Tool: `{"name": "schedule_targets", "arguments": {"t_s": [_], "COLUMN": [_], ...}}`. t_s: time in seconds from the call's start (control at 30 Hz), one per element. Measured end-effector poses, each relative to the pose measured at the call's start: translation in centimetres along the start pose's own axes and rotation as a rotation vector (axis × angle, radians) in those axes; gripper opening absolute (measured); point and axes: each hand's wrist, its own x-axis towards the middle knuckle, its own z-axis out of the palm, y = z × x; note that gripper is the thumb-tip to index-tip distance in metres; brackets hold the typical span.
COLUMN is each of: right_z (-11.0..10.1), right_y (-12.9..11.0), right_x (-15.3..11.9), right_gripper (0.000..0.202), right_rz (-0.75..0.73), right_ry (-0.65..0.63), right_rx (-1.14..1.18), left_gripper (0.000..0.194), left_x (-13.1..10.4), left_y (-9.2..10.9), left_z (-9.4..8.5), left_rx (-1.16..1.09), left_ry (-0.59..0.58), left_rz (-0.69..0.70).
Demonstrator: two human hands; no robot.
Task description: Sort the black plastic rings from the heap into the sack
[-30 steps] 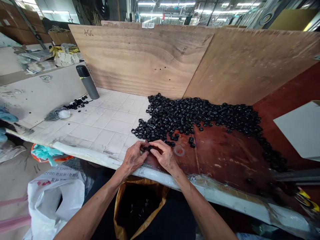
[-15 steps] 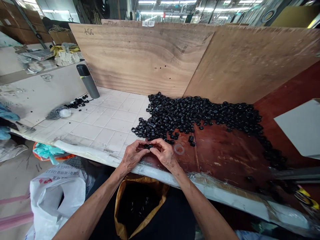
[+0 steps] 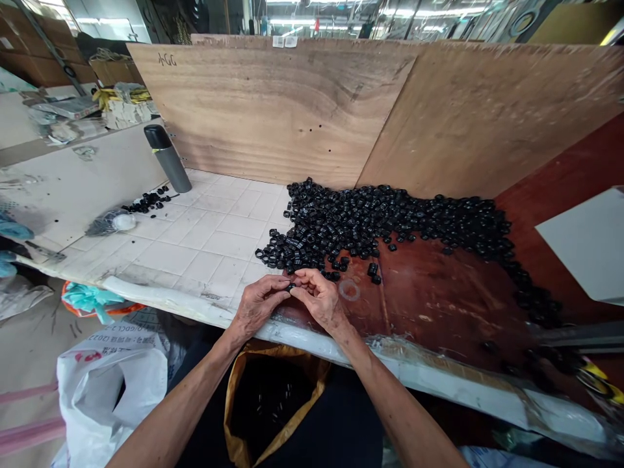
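A small black ring (image 3: 291,286) sits pinched between the fingertips of both hands, just above the near edge of the table (image 3: 205,250). The left hand (image 3: 257,305) grasps it from nine o'clock, thumb and forefinger closed on it; the right hand (image 3: 319,300) grasps it from three o'clock in the same way, and the two sets of fingertips touch around the ring. Whether more than one ring is held is too small to tell.

At twelve o'clock from the hands, just beyond the fingertips, lies a big pile of black rings (image 3: 380,221), which spreads toward two o'clock along the foot of the wooden board (image 3: 302,110). A pale ring mark (image 3: 349,290) shows on the red-brown surface just at three o'clock of the right hand. At six o'clock, below the table edge, hangs an open yellow bag (image 3: 273,403) with dark pieces inside. At ten o'clock, well apart, stand a grey flask (image 3: 168,159) and a small heap of rings (image 3: 146,201). A white sack (image 3: 107,390) lies at eight o'clock.
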Motion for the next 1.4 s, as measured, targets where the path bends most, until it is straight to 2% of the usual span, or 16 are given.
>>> {"name": "schedule_targets", "arguments": {"t_s": [0.2,0.4,0.53,0.67,0.8,0.9,0.97,1.1,1.2,1.27,1.33,1.4], "right_z": [0.1,-0.1,0.1,0.0,-0.1,-0.1,-0.2,0.0,0.6,1.2,1.7,1.6], "right_y": [0.2,0.2,0.8,0.4,-0.3,-0.6,-0.6,-0.4,-0.8,-1.5,-2.4,-3.1], "right_x": [-0.4,-0.4,-0.3,-0.5,-0.7,-0.6,-0.5,-0.3,-0.4,-1.1,-2.1,-3.3], "right_gripper": [0.02,0.017,0.043,0.033,0.041,0.017,0.015,0.012,0.012,0.015,0.017,0.016], "right_rz": [-0.018,-0.187,-0.234,-0.193,-0.178,-0.162,-0.152,-0.092,0.03,0.167,0.288,0.322], "right_ry": [-0.047,-0.073,-0.034,-0.039,-0.071,-0.063,-0.076,-0.069,-0.116,-0.161,-0.218,-0.314], "right_rx": [-0.151,-0.233,-0.369,-0.304,-0.281,-0.215,-0.19,-0.194,-0.079,0.027,0.077,0.001], "left_gripper": [0.013,0.013,0.011,0.012,0.013,0.013,0.013,0.012,0.01,0.012,0.015,0.015], "left_x": [0.0,0.0,-0.1,-0.1,-0.2,-0.2,-0.2,0.0,-0.4,-1.4,-3.0,-4.4], "left_y": [0.1,-0.1,-0.2,-0.5,-0.6,-0.5,-0.6,-0.9,-0.5,0.3,1.5,3.1], "left_z": [-0.1,0.0,0.0,0.1,0.0,0.0,-0.1,0.0,-0.1,-0.5,-1.2,-2.3], "left_rx": [0.022,0.022,0.027,0.04,0.019,0.013,0.006,0.004,0.085,0.164,0.22,0.241], "left_ry": [-0.057,-0.005,-0.041,0.008,0.047,0.05,0.043,0.008,-0.009,-0.009,-0.039,-0.174], "left_rz": [0.046,0.039,0.077,0.022,-0.028,-0.058,-0.07,-0.052,0.055,0.139,0.168,0.123]}}
